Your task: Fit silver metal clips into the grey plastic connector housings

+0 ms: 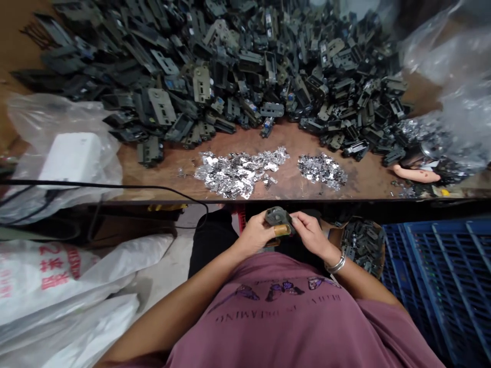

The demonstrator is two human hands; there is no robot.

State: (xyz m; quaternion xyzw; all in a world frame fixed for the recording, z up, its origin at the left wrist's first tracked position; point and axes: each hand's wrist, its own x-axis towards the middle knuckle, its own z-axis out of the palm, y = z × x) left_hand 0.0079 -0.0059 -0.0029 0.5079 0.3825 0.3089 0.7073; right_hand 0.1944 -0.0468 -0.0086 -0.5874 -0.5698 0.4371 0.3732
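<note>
In front of my lap I hold a dark grey moulded part (276,214) with a rounded top, just below the table edge. My left hand (253,236) is closed around its left side. An amber-yellow band (282,230) shows at the near side of the part; I cannot tell whether it is tape around my thumb or belongs to the part. My right hand (310,234) pinches at the right edge of the same part, and its fingertips partly cover whatever is there. Beyond the hands, a pile of small shiny metal pieces (238,174) and a smaller pile (322,170) lie on the wooden table (284,140).
A big heap of dark grey parts (218,66) covers the table's back. A white box (71,156) in plastic and a black cable (153,186) are at left. White sacks (46,276) lie lower left. Right stand a carton of parts (362,240) and blue crates (441,276).
</note>
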